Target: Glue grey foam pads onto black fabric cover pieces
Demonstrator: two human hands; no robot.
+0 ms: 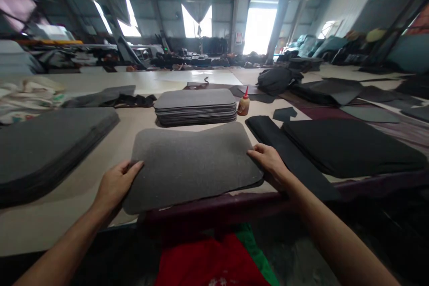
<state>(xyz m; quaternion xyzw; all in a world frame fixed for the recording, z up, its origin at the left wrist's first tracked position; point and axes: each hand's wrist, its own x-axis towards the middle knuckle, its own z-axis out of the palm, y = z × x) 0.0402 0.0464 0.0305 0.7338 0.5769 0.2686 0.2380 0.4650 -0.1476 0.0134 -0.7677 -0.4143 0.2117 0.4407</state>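
Note:
A dark grey rounded panel (194, 165) spans the space between my two hands at the table's front edge. My left hand (115, 185) grips its left edge, thumb on top and fingers beneath. On the opposite edge, my right hand (269, 163) pinches the panel in the same way. A darker layer shows under its right front corner; I cannot tell whether it is attached. Just behind lies a neat stack of similar grey panels (196, 105). Beside that stack stands a small glue bottle (244, 103) with a red nozzle.
A thick pile of grey sheets (50, 147) lies at the left. To the right are a black strip (288, 156) and a pile of black fabric pieces (351, 147). A small dark scrap (284, 114) and a black bundle (278, 81) lie farther back on the table (77, 183).

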